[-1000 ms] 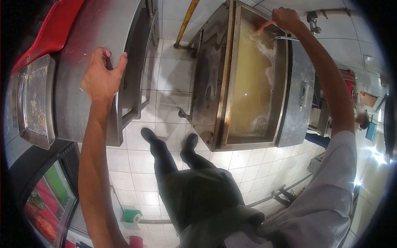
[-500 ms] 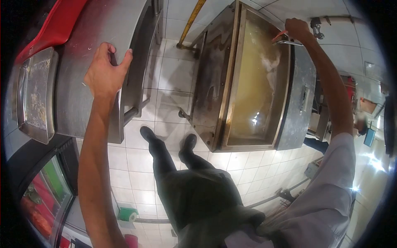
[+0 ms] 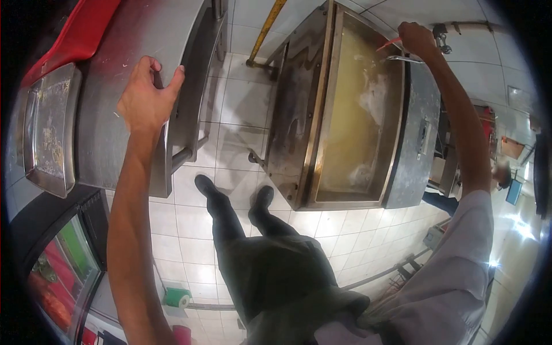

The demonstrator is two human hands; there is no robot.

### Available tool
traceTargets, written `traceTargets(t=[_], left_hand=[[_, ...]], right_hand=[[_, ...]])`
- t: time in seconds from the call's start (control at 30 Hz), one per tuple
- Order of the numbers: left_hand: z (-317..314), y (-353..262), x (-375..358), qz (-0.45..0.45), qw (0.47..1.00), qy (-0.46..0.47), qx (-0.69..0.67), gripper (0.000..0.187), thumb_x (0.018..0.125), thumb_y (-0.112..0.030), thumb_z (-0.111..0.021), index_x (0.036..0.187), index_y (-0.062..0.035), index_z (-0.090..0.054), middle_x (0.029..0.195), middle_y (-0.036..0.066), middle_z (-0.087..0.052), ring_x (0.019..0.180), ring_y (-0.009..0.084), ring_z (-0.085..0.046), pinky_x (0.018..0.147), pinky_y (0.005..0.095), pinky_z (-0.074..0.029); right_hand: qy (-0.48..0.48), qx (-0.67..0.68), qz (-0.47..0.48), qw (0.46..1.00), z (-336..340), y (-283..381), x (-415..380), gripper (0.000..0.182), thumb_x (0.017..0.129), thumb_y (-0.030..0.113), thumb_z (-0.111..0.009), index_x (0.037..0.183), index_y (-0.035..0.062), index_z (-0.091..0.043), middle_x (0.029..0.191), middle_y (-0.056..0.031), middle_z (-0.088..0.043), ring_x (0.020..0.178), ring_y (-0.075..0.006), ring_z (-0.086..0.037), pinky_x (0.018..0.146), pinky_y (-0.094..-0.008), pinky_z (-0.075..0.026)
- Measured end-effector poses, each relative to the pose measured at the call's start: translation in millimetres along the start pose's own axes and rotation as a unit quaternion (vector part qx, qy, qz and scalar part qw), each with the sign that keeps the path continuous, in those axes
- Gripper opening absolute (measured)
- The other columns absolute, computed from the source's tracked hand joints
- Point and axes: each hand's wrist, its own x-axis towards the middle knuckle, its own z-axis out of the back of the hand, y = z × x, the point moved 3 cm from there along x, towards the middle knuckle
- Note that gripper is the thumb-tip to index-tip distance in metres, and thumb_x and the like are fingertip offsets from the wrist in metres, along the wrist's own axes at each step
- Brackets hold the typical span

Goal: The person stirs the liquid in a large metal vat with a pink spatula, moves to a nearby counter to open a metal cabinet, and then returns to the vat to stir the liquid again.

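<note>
My left hand [image 3: 148,95] rests on the stainless steel table [image 3: 106,126], fingers curved and apart, the thumb at the table's edge. Nothing is in it. Across the aisle, my right hand [image 3: 417,39] is closed around a thin reddish, stick-like object [image 3: 390,43], whose free end points left over a metal vat [image 3: 315,178]. I cannot make out its exact kind. Cloudy yellowish liquid [image 3: 351,115] with patches of white foam [image 3: 375,95] fills the vat. Just below my right hand, a metal spout [image 3: 404,58] juts over the vat's far right corner.
A metal tray [image 3: 50,129] lies at the table's left end, beside a red object [image 3: 80,34]. A yellow pipe [image 3: 266,31] stands between table and vat. My feet are on the white tiled floor [image 3: 241,138]. Behind the vat is a wall tap [image 3: 441,38].
The reddish object's tip has lifted slightly in my right hand. White foam has spread and shifted on the liquid, and the bright glint near its front is gone. My left hand has hardly moved.
</note>
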Motion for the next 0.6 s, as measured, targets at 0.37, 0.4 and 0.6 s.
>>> traceTargets(t=[0.37, 0.4, 0.6], left_hand=[[-3, 4, 1, 0.000, 1.000, 0.008, 0.006, 0.044, 0.081, -0.052, -0.073, 0.097, -0.0141, -0.057, 0.078, 0.002, -0.057, 0.070, 0.0213, -0.058, 0.067, 0.0379, -0.045], [-3, 5, 0, -0.005, 1.000, -0.003, 0.000, 0.044, 0.081, -0.052, -0.073, 0.097, -0.0140, -0.057, 0.078, 0.002, -0.057, 0.070, 0.0213, -0.058, 0.067, 0.0379, -0.045], [-4, 3, -1, -0.012, 1.000, -0.012, -0.010, 0.044, 0.081, -0.051, -0.073, 0.096, -0.0135, -0.056, 0.079, 0.002, -0.057, 0.070, 0.0209, -0.058, 0.066, 0.0379, -0.045]], right_hand=[[0.019, -0.017, -0.028, 0.999, 5, 6, -10, 0.016, 0.089, 0.016, -0.063, 0.100, 0.0046, -0.065, 0.109, -0.0195, -0.067, 0.099, -0.0382, -0.068, 0.081, -0.0479, -0.056], [0.005, -0.004, -0.004, 1.000, 8, 3, -11, 0.016, 0.090, 0.017, -0.063, 0.100, 0.0052, -0.065, 0.109, -0.0189, -0.067, 0.099, -0.0382, -0.068, 0.082, -0.0476, -0.056], [-0.039, 0.146, -0.007, 0.988, 32, -33, -61, 0.014, 0.089, 0.019, -0.064, 0.096, 0.0079, -0.067, 0.106, -0.0150, -0.067, 0.098, -0.0359, -0.066, 0.083, -0.0470, -0.053]])
